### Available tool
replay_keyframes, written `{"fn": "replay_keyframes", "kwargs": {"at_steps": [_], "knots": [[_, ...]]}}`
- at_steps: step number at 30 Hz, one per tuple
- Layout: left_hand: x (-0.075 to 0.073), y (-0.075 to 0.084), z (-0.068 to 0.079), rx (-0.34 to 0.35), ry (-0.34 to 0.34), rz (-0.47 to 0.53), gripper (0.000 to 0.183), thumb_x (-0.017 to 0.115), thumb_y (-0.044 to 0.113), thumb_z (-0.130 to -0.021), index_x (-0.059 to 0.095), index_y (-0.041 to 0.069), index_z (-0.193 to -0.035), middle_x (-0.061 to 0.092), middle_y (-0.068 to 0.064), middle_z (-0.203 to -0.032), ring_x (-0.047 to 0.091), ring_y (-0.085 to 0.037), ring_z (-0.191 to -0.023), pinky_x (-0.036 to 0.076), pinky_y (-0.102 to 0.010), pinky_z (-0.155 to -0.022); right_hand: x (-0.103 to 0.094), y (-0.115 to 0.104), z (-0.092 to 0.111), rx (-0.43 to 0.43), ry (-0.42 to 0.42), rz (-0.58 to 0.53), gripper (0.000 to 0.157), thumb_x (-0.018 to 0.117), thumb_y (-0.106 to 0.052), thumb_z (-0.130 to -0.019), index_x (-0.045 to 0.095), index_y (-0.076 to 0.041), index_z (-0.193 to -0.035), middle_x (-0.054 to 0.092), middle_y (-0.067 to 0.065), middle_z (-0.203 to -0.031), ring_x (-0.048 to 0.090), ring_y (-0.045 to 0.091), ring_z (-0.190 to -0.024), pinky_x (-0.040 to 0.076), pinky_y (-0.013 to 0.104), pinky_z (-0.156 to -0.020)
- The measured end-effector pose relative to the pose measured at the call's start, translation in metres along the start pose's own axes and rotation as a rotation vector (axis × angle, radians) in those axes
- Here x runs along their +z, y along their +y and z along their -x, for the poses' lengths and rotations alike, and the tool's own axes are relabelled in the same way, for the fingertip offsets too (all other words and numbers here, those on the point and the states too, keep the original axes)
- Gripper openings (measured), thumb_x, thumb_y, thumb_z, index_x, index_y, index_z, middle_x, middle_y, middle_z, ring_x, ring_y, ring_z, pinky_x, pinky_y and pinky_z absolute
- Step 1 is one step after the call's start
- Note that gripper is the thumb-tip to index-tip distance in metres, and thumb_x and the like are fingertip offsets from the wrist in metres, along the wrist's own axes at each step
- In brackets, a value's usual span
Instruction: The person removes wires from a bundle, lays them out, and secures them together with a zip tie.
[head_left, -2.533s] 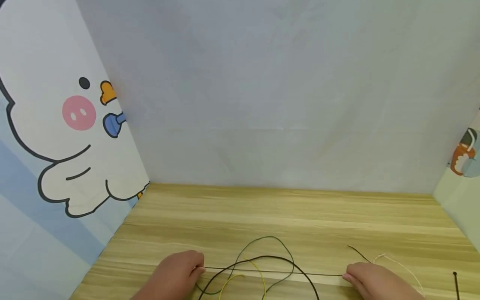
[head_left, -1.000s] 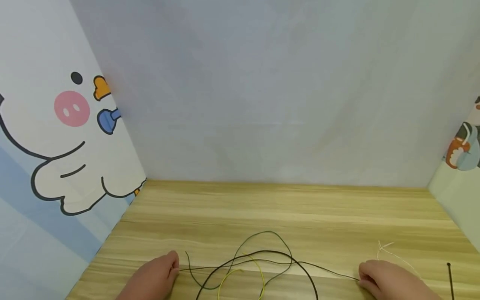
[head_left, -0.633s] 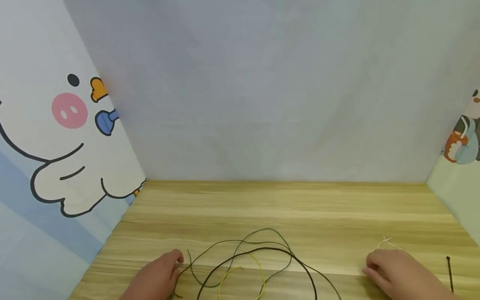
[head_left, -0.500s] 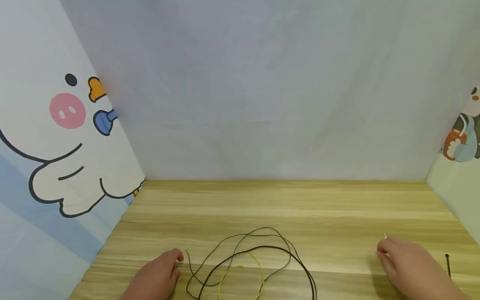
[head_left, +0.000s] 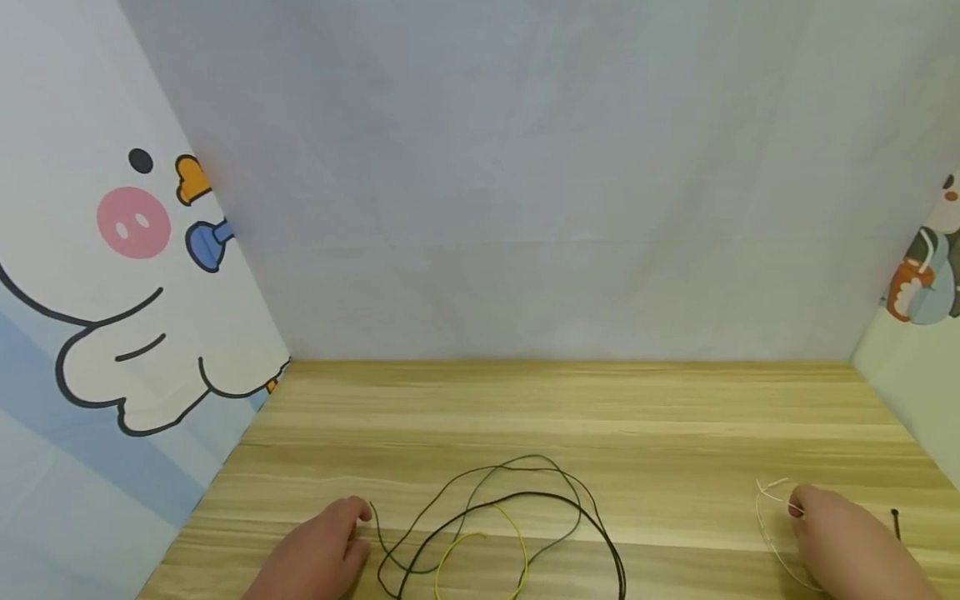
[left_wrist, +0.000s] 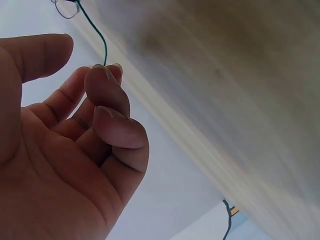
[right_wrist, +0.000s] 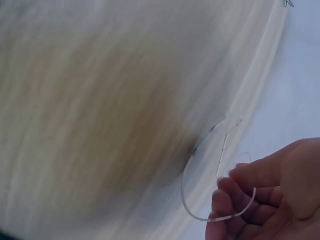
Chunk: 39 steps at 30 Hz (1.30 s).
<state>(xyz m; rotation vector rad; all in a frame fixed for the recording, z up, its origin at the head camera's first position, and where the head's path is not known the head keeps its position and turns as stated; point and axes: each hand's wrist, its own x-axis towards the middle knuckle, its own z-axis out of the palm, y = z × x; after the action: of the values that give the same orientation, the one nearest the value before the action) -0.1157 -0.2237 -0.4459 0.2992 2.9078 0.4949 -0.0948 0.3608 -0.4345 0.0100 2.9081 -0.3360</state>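
My right hand (head_left: 851, 537) pinches a thin white cord (right_wrist: 183, 192) between thumb and index finger. The cord loops below its fingers and its knotted end lies to the left of the hand. At the left, my left hand (head_left: 315, 550) rests with loosely curled fingers, thumb apart. Right by its fingertips is the end of a green cord (left_wrist: 102, 39). Between the hands a thin dark brown cord (head_left: 450, 481) lies slack in an arc, crossing the green one and a thicker black cord (head_left: 532, 492).
A yellow cord (head_left: 523, 546) curls inside the black arc at the front of the wooden table (head_left: 570, 408). Beyond the right hand shows a short black piece with a round end (head_left: 896, 523). A grey cloth backdrop (head_left: 540, 183) stands behind, with printed panels on both sides.
The dark brown cord, stretched taut between both hands earlier, was let go and now lies slack. My right hand moved right and took the white cord, whose tail swung left. The left hand moved left.
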Motion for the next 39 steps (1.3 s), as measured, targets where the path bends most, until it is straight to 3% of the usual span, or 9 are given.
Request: {"fn": "replay_keyframes", "kwargs": {"at_steps": [4,11,16,20,23,28,32,35,39], "knots": [[-0.002,0.004,0.000,-0.003,-0.023,0.014,0.021,0.064,0.018,-0.092,0.058,0.016,-0.112,0.053,0.008,-0.087,0.048,-0.010,-0.072,0.045,-0.038,-0.066,-0.002,-0.011,-0.001,-0.068,0.066,-0.034,0.008,0.049,-0.001,-0.096,0.056,0.000,-0.100,0.065,0.008,-0.092,0.059,0.022,-0.080,0.049,0.044,-0.071],[-0.006,0.022,-0.004,0.083,-0.064,0.024,0.017,0.062,0.021,-0.094,0.059,0.014,-0.110,0.054,0.010,-0.084,0.048,-0.008,-0.067,0.044,-0.035,-0.061,-0.007,-0.032,-0.003,-0.064,-0.050,-0.083,0.013,0.050,-0.005,-0.098,0.056,0.002,-0.107,0.066,0.012,-0.097,0.059,0.021,-0.083,0.049,0.041,-0.071],[-0.008,0.035,-0.002,0.152,-0.001,0.002,0.019,0.062,0.022,-0.095,0.059,0.014,-0.112,0.055,0.009,-0.089,0.048,-0.006,-0.066,0.044,-0.033,-0.060,-0.005,-0.051,0.004,-0.090,0.017,-0.016,0.018,0.054,-0.022,-0.099,0.058,-0.015,-0.083,0.045,-0.005,-0.065,0.042,0.013,-0.061,0.038,0.034,-0.061],[-0.001,0.050,-0.006,0.271,0.109,-0.053,0.033,0.063,0.021,-0.092,0.054,0.011,-0.122,0.054,0.000,-0.111,0.053,-0.008,-0.072,0.049,-0.032,-0.063,-0.008,-0.066,0.004,-0.063,-0.051,-0.027,0.036,0.045,-0.041,-0.103,0.063,-0.016,-0.085,0.057,-0.004,-0.070,0.054,0.014,-0.066,0.046,0.039,-0.063],[0.006,0.073,-0.011,0.364,0.177,-0.114,0.047,0.065,0.025,-0.091,0.049,0.010,-0.132,0.049,-0.005,-0.126,0.057,-0.011,-0.080,0.052,-0.034,-0.068,-0.008,-0.075,0.003,-0.065,-0.095,-0.056,0.043,0.039,-0.045,-0.105,0.066,-0.013,-0.095,0.065,-0.001,-0.081,0.061,0.016,-0.074,0.050,0.044,-0.069],[0.021,0.129,-0.021,0.571,0.171,-0.170,0.057,0.068,0.029,-0.089,0.046,0.011,-0.139,0.047,-0.005,-0.135,0.055,-0.006,-0.076,0.051,-0.025,-0.066,0.000,-0.087,0.007,-0.132,-0.048,-0.092,0.031,0.040,-0.026,-0.106,0.049,-0.014,-0.079,0.042,-0.002,-0.064,0.039,0.009,-0.057,0.038,0.030,-0.058],[0.034,0.165,-0.025,0.710,0.225,-0.335,0.071,0.068,0.033,-0.089,0.034,0.019,-0.151,0.029,-0.009,-0.157,0.058,-0.011,-0.103,0.049,-0.028,-0.089,0.008,-0.097,0.009,-0.226,0.058,-0.072,0.030,0.044,-0.025,-0.105,0.040,-0.019,-0.076,0.033,-0.007,-0.061,0.026,0.004,-0.054,0.030,0.024,-0.055],[0.042,0.187,-0.030,0.790,0.287,-0.510,0.072,0.059,0.037,-0.095,0.024,0.022,-0.156,0.008,-0.010,-0.164,0.031,-0.023,-0.142,0.033,-0.038,-0.112,0.011,-0.104,0.010,-0.258,0.097,-0.080,0.028,0.047,-0.028,-0.104,0.041,-0.022,-0.078,0.033,-0.009,-0.060,0.027,0.002,-0.052,0.031,0.023,-0.054],[0.055,0.216,-0.040,0.883,0.352,-0.612,0.063,0.047,0.041,-0.101,0.025,0.018,-0.156,0.012,-0.010,-0.163,0.014,-0.025,-0.148,0.021,-0.039,-0.118,0.014,-0.109,0.010,-0.281,0.090,-0.094,0.023,0.051,-0.026,-0.103,0.046,-0.024,-0.081,0.036,-0.011,-0.059,0.033,0.002,-0.051,0.034,0.023,-0.054]]}}
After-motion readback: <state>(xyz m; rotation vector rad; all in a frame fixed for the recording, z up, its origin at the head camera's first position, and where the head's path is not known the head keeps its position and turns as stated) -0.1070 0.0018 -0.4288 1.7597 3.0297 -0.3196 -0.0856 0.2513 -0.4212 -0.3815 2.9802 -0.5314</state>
